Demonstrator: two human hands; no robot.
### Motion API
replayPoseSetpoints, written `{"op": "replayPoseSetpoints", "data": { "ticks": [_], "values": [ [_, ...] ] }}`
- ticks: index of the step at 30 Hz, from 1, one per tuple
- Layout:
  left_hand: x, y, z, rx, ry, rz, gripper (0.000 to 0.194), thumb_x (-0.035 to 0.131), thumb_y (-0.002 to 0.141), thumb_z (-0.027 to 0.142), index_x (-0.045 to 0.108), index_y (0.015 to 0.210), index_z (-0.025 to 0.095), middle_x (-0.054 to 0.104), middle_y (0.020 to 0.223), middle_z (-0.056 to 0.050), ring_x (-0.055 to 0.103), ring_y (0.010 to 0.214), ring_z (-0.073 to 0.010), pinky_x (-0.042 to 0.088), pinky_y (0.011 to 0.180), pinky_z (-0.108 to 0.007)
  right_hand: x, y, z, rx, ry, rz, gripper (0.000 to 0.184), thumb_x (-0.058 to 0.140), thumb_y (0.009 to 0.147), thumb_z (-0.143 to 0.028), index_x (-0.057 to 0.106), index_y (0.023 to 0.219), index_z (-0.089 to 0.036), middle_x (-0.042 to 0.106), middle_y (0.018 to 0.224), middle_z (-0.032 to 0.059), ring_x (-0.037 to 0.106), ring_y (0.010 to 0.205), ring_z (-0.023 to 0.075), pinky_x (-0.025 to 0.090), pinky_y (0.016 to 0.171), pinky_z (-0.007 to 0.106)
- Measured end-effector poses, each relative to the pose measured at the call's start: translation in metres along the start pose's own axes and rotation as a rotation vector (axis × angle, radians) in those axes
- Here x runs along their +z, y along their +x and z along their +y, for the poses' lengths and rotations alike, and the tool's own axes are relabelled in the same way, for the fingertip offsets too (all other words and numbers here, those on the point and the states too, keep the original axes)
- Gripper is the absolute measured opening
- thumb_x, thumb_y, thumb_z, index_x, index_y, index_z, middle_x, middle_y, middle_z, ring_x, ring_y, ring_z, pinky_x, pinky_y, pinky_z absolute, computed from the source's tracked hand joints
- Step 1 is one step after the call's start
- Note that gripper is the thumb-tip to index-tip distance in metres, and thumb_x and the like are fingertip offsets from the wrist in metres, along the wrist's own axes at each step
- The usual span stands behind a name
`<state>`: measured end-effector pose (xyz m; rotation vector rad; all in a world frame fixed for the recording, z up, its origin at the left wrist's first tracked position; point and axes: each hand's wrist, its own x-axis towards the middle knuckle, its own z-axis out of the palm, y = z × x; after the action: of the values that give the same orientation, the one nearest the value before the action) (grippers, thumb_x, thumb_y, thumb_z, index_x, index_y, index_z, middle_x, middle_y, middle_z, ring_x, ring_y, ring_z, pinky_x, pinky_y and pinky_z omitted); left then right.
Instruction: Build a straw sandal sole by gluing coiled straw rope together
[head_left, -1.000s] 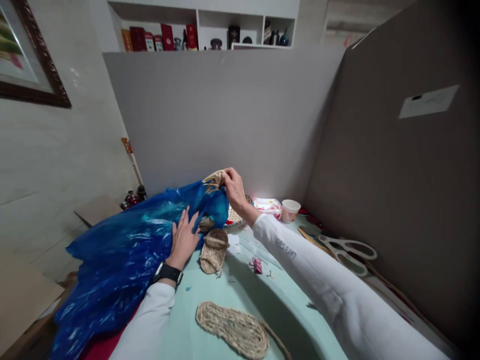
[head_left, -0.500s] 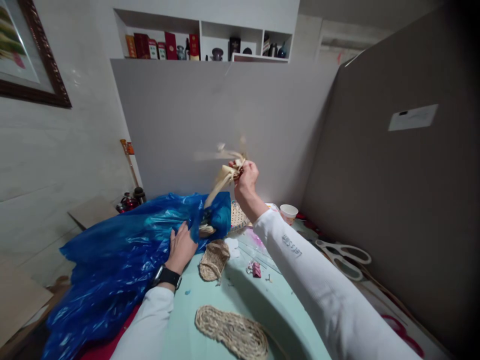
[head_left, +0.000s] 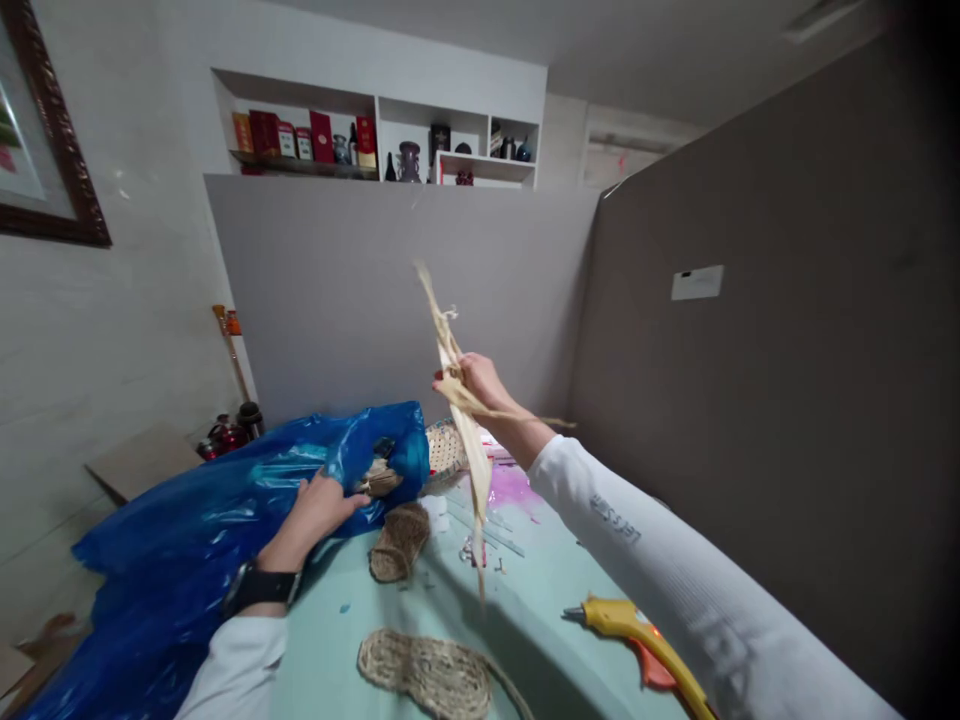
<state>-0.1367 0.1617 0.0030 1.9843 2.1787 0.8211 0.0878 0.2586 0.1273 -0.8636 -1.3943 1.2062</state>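
Pinched in my right hand [head_left: 480, 380], above the table, is a bundle of pale dried corn husk strips [head_left: 472, 450]. One long strip hangs toward the tabletop, another sticks up, and a thin one trails over my wrist. My left hand [head_left: 319, 515], with a dark watch on its wrist, grips the blue plastic bag [head_left: 247, 490] near its mouth; some fingers are partly hidden. More dried husk [head_left: 380, 478] shows inside the bag's opening. A woven slipper [head_left: 400, 543] lies just beside the bag. Nearer to me lies a braided sole [head_left: 427, 670] with a loose cord end.
A yellow glue gun [head_left: 622, 618] lies at the right under my forearm. Behind the husk are a woven basket [head_left: 445, 448], clear glue sticks [head_left: 499, 535] and small clips. Grey partitions [head_left: 397, 270] stand at the back and right. The pale green table [head_left: 322, 640] carries small scraps.
The husk strips have come out of the bag and now hang from my right hand. My left hand stays at the bag. The view has tilted up and shifted, bringing the glue gun into sight.
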Motion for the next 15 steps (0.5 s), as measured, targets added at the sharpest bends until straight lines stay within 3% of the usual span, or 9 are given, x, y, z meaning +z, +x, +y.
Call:
{"op": "replayPoseSetpoints", "data": {
  "ticks": [2, 5, 8, 11, 13, 15],
  "values": [
    [-0.025, -0.007, 0.011, 0.038, -0.108, -0.044, 0.034, 0.066, 0.093, 0.034, 0.063, 0.124, 0.021, 0.064, 0.128, -0.009, 0.065, 0.109, -0.0264, 0.056, 0.089, -0.046, -0.003, -0.019, -0.004, 0.001, -0.086, -0.115, 0.032, 0.062, 0.098, -0.034, 0.06, 0.124, -0.017, 0.064, 0.122, 0.0089, 0.067, 0.1, 0.0221, 0.058, 0.084, 0.042],
    [-0.055, -0.025, 0.029, 0.088, -0.318, -0.02, 0.026, 0.068, 0.091, 0.033, 0.068, 0.113, 0.018, 0.067, 0.125, -0.009, 0.062, 0.116, -0.0283, 0.048, 0.1, -0.053, -0.006, -0.051, -0.016, -0.016, -0.209, -0.313, 0.026, 0.062, 0.098, -0.035, 0.063, 0.115, -0.015, 0.067, 0.107, 0.0058, 0.067, 0.085, 0.0171, 0.059, 0.073, 0.035],
    [-0.074, -0.047, 0.044, 0.072, -0.61, 0.099, 0.026, 0.073, 0.083, 0.034, 0.072, 0.103, 0.017, 0.068, 0.125, -0.011, 0.052, 0.129, -0.0342, 0.031, 0.115, -0.053, -0.009, -0.086, -0.034, -0.047, -0.289, -0.533, 0.018, 0.06, 0.098, -0.033, 0.063, 0.099, -0.014, 0.063, 0.077, -0.0014, 0.061, 0.061, 0.0103, 0.048, 0.052, 0.021],
    [-0.083, -0.071, 0.061, 0.066, -0.99, 0.125, 0.04, 0.072, 0.08, 0.037, 0.067, 0.115, 0.019, 0.069, 0.128, -0.009, 0.051, 0.132, -0.0334, 0.033, 0.115, -0.044, -0.01, -0.121, -0.054, -0.102, -0.351, -0.756, 0.018, 0.061, 0.095, -0.033, 0.063, 0.095, -0.015, 0.056, 0.067, -0.0047, 0.056, 0.054, 0.008, 0.039, 0.046, 0.017],
    [-0.084, -0.088, 0.075, 0.085, -1.265, -0.015, 0.047, 0.071, 0.081, 0.038, 0.061, 0.124, 0.024, 0.071, 0.125, -0.005, 0.059, 0.125, -0.0296, 0.043, 0.107, -0.039, -0.009, -0.142, -0.066, -0.153, -0.408, -0.895, 0.018, 0.061, 0.094, -0.032, 0.064, 0.099, -0.015, 0.059, 0.071, -0.0033, 0.057, 0.056, 0.0082, 0.042, 0.049, 0.019],
    [-0.08, -0.105, 0.091, 0.105, -1.533, -0.316, 0.045, 0.067, 0.084, 0.042, 0.062, 0.125, 0.024, 0.076, 0.115, -0.006, 0.069, 0.109, -0.0282, 0.052, 0.095, -0.038, -0.007, -0.161, -0.077, -0.221, -0.49, -1.006, 0.018, 0.061, 0.094, -0.031, 0.066, 0.101, -0.015, 0.062, 0.075, -0.0021, 0.057, 0.057, 0.0085, 0.043, 0.051, 0.02]
  ]
}}
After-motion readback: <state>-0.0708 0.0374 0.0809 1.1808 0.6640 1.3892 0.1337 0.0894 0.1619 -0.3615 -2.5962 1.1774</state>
